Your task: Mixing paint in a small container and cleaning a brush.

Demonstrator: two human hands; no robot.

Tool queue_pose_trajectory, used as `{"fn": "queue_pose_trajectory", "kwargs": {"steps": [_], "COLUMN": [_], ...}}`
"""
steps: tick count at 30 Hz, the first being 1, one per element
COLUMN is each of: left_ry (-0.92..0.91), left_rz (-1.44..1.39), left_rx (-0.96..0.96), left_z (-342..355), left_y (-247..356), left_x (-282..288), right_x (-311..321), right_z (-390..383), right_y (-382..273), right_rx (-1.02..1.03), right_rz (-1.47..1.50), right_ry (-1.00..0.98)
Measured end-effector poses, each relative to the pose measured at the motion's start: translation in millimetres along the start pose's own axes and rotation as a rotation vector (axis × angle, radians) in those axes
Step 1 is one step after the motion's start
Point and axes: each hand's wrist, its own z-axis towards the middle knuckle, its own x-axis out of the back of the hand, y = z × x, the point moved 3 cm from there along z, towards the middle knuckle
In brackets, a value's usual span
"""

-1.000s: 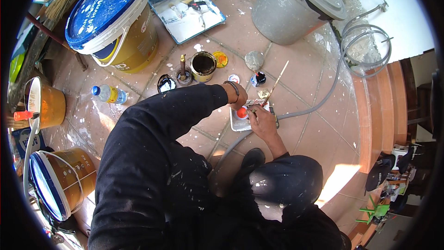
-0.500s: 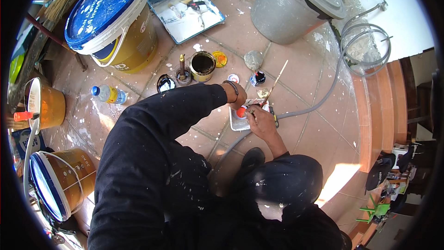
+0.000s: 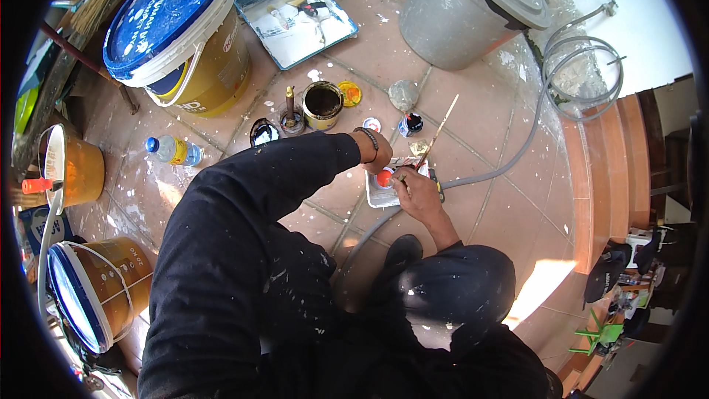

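Observation:
My right hand (image 3: 418, 193) is closed round a thin paintbrush (image 3: 445, 120), its long wooden handle slanting up to the far right. The brush's lower end is hidden at my fingers, beside a small pot of red paint (image 3: 384, 177). That pot sits in a small white paint-stained tray (image 3: 375, 197). Over the tray's far side reaches my left hand (image 3: 375, 151), a dark bracelet at its wrist; its fingers are mostly hidden, so their grip does not show. Just beyond stand a small dark-topped paint tin (image 3: 410, 125) and a round lid (image 3: 371, 125).
An open paint can (image 3: 323, 106), yellow lid (image 3: 350, 94), stone (image 3: 404, 94) and water bottle (image 3: 174, 151) stand farther off. A large paint tray (image 3: 285, 53), blue-lidded bucket (image 3: 210, 77) and grey bin (image 3: 450, 22) lie at the back. A grey hose (image 3: 509, 165) crosses the tiles.
Hardly anything differs: the whole view has shifted very slightly. Both hands keep their places at the small tray, and the brush stays in my right hand.

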Motion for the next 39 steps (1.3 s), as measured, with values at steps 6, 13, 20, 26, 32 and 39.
{"fn": "queue_pose_trajectory", "kwargs": {"steps": [6, 13, 20, 26, 32, 39], "left_ry": [-0.027, -0.034, -0.042, -0.033, -0.027, -0.026], "left_rz": [0.023, 0.036, 0.032, 0.034, 0.019, 0.009], "left_rx": [-0.022, -0.037, -0.024, -0.057, -0.051, -0.031], "left_z": [-3.9, -3.4, -2.4, -1.7, -0.1, 3.8], "left_y": [0.7, 0.9, 1.3, 2.1, 0.9, -0.8], "left_x": [1.5, 1.3, 1.4, 2.1, 2.0, 0.5], "right_x": [2.1, 3.7, 4.6, 6.3, 2.1, 2.6], "right_z": [0.8, 0.9, 1.2, 1.0, 2.0, 2.4], "right_y": [-2.1, -1.3, -3.9, -1.5, 0.7, -2.4], "right_rx": [0.054, -0.005, 0.042, -0.056, -0.064, 0.048], "right_rz": [0.040, 0.018, 0.028, -0.017, -0.034, 0.073], "right_ry": [0.034, 0.036, 0.090, 0.080, -0.017, -0.011]}}
